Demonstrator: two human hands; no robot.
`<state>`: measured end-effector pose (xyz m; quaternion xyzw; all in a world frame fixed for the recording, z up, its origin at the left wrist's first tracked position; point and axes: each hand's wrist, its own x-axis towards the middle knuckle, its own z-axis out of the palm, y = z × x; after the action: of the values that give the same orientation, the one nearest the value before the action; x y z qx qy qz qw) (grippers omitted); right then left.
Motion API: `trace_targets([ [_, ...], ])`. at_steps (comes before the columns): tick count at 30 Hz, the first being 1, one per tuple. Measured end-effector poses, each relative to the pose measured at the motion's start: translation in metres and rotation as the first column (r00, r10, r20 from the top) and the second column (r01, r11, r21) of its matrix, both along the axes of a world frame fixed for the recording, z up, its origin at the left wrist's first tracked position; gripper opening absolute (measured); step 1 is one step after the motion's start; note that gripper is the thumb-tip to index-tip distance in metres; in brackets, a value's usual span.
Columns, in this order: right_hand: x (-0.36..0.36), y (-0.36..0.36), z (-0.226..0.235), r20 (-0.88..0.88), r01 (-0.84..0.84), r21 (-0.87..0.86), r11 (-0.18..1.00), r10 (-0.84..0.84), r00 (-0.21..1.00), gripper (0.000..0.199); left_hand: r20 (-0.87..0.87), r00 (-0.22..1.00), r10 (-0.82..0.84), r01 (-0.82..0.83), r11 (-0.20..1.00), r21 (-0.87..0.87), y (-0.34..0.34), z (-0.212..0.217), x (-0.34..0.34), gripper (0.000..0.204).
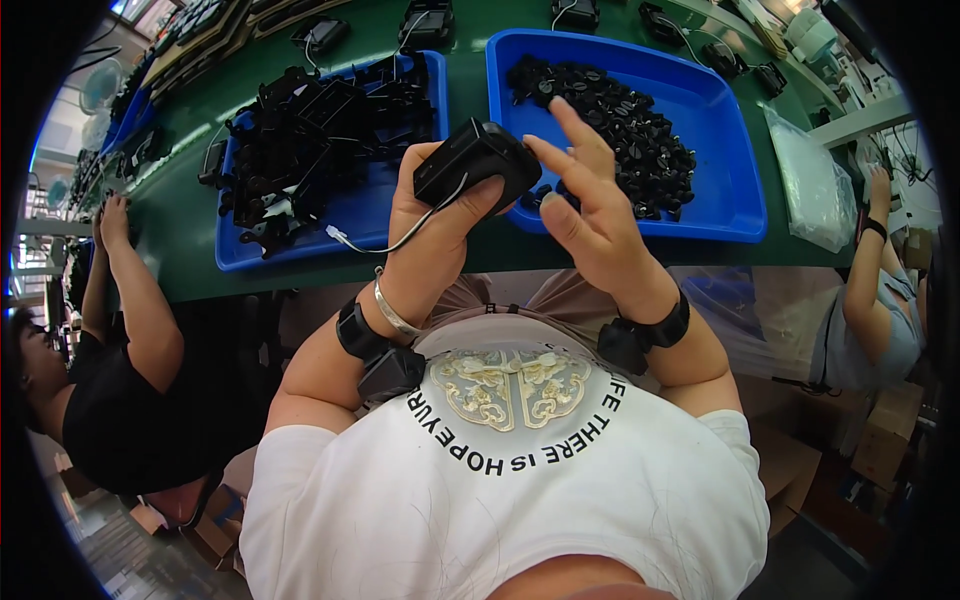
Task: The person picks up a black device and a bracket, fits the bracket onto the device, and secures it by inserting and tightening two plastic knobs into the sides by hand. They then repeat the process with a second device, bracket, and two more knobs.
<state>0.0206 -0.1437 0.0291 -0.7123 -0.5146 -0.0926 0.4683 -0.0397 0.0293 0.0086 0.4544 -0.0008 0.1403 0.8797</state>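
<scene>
My left hand (430, 222) is closed around a black plastic device housing (468, 163), thumb across its near side. From the housing a thin grey cable (412, 237) loops down to a small white connector (337, 233) that hangs free. My right hand (600, 220) is open beside the housing's right end, fingers spread and pointing away from me. Its index fingertip is close to the housing; whether they touch I cannot tell. Just beyond that hand, small black knob-like parts (640, 140) lie heaped in a blue tray (735, 190).
Another blue tray (228, 255) on the left holds a pile of black plastic brackets (320, 135). Several cabled black devices (427, 22) stand along the far side of the green table (190, 270). A clear plastic bag (810, 180) lies at right. People (150, 370) work on both sides.
</scene>
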Motion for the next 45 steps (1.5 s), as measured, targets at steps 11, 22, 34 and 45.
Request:
trace_targets([
  [11, -0.001, 0.004, 0.003, -0.104, -0.205, 0.025, 0.979, 0.206, 0.973, 0.055, 0.041, 0.999, 0.024, -0.026, 0.999, 0.047, 0.005, 0.0, 0.003, 0.031],
  [22, 0.004, 0.017, -0.003, -0.154, -0.077, 0.037, 0.996, 0.081, 0.985, 0.066, 0.065, 0.996, 0.06, -0.06, 0.998, -0.003, 0.001, 0.0, 0.009, 0.033],
  [34, 0.007, 0.008, 0.007, -0.136, 0.106, -0.022, 0.994, -0.108, 0.985, 0.069, 0.056, 0.995, 0.077, -0.079, 0.996, 0.042, 0.003, 0.002, 0.007, 0.032],
  [45, -0.007, 0.011, 0.0, -0.196, -0.107, -0.002, 0.994, 0.105, 0.975, 0.076, -0.001, 0.998, 0.059, -0.059, 0.997, 0.04, 0.0, -0.002, 0.006, 0.034],
])
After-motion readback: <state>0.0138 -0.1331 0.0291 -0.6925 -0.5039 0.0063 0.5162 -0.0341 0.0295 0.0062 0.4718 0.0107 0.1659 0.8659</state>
